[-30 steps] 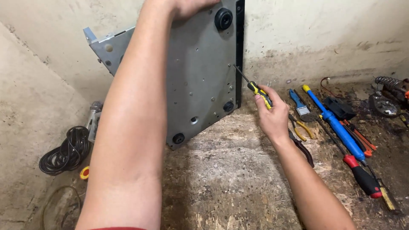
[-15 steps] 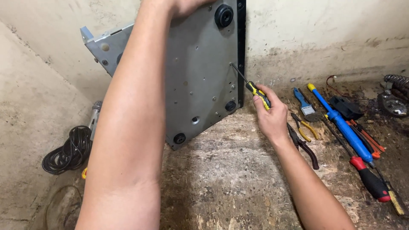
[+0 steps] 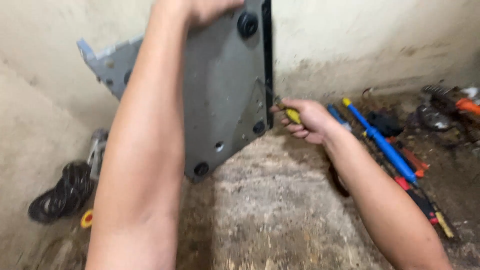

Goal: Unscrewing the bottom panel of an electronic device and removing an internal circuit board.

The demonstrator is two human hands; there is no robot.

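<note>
A grey metal chassis panel (image 3: 220, 105) with black rubber feet stands tilted on one corner on the worn floor. My left hand (image 3: 202, 9) grips its top edge, my forearm crossing in front of it. My right hand (image 3: 306, 120) holds a yellow-and-black screwdriver (image 3: 289, 114) with its tip against the panel's black right edge, near a lower rubber foot (image 3: 258, 127).
Tools lie at the right: a long blue tool (image 3: 382, 145), a red-handled screwdriver (image 3: 422, 202), orange-handled tools (image 3: 412, 160), dark parts (image 3: 432, 117). A coiled black cable (image 3: 62, 192) and a yellow tape roll (image 3: 87, 218) lie at the left by the wall.
My right hand has lowered the screwdriver along the panel's right edge toward the lower rubber foot. The view has shifted a little; the picture is now blurred.
</note>
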